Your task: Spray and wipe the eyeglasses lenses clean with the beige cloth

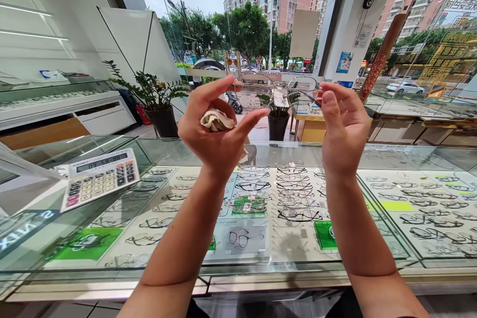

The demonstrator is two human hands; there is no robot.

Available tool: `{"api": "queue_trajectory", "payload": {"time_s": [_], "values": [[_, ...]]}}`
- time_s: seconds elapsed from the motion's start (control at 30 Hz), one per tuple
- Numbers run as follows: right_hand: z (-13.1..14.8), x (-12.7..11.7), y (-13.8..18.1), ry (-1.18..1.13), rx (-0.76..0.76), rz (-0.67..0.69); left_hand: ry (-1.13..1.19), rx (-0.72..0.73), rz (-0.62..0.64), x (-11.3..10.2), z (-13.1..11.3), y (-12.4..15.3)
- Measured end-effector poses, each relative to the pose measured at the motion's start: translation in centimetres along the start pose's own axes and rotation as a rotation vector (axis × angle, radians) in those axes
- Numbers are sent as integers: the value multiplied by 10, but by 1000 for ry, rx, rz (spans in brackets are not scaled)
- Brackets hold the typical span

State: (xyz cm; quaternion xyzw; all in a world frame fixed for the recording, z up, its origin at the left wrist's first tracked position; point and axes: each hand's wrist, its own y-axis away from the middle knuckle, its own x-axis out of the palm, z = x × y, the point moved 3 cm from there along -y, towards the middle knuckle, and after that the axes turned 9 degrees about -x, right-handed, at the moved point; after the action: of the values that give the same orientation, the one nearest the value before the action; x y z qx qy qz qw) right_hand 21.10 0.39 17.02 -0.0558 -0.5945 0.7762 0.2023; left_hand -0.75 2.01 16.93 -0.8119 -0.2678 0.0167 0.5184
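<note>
Above the glass counter (253,148), a pair of thin-rimmed eyeglasses (302,91) is held up against the window. My right hand (343,126) pinches the glasses at the right side, by a thin temple arm. In the curled fingers of my left hand (212,141) lies a crumpled pale cloth (218,120), part of which hangs below the palm. The left index fingertip is at the left edge of the frame, and the thumb points toward the lower lens edge; whether the thumb touches it I cannot tell.
Rows of eyeglasses (294,186) lie inside the glass case below. A calculator (100,176) sits on the counter at left. Beyond stand potted plants (162,119), a wooden-fronted display (313,129) and the shop window.
</note>
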Motion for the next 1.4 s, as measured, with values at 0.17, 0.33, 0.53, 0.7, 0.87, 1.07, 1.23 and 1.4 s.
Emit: {"api": "queue_trajectory", "payload": {"time_s": [0.17, 0.33, 0.53, 0.7, 0.87, 1.07, 1.23, 1.4], "values": [[-5, -1, -2, -12, 34, -5, 39, -34, 67, 1, 1, -1], [-13, -2, -4, -159, 201, -32, 4, 15, 117, 2, 2, -2], [-24, 0, -3, -358, 454, 31, -45, 72, 93, 2, -3, 2], [-34, 0, -3, -418, 509, 87, -59, 58, 73, 5, -3, 3], [-31, 0, -6, -431, 411, 136, 73, -98, 98, 10, -5, 2], [-11, 8, -4, -328, 234, 201, 366, -605, 345, 25, 13, 6], [-1, 10, -1, -227, 71, 216, 459, -875, 592, 40, 23, 16], [-3, 8, 0, -270, -7, 205, 407, -904, 754, 45, 23, 26]]}}
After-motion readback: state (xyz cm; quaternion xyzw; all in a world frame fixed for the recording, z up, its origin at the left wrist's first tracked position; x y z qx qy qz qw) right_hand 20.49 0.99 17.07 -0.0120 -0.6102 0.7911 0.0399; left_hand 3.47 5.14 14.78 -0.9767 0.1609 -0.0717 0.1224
